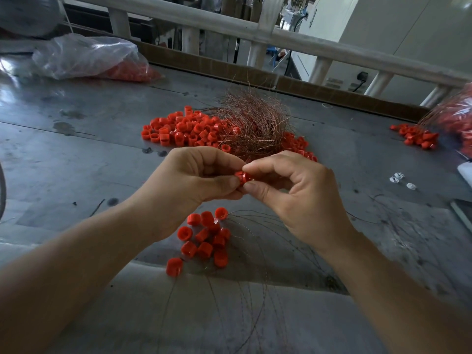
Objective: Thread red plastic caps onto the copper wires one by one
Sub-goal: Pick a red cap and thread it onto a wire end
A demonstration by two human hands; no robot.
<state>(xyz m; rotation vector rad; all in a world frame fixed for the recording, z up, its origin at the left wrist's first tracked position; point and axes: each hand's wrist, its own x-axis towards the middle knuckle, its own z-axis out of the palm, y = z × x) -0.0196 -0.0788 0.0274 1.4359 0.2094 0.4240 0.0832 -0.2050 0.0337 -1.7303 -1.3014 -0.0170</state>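
Observation:
My left hand (196,177) and my right hand (293,192) meet above the grey table, and both pinch one red cap (242,178) between thumb and fingertips. Any wire in that cap is too thin to make out. Behind the hands lies a tangled bundle of copper wires (255,123) beside a pile of loose red caps (184,129). Below the hands sits a cluster of red caps (207,238) with thin copper wires (255,290) trailing from them toward me.
A clear plastic bag with red caps (86,57) lies at the back left. Another bag of caps and wires (454,116) sits at the right edge, loose caps (416,136) beside it. Small white pieces (401,180) lie to the right. A white railing (255,34) runs behind the table.

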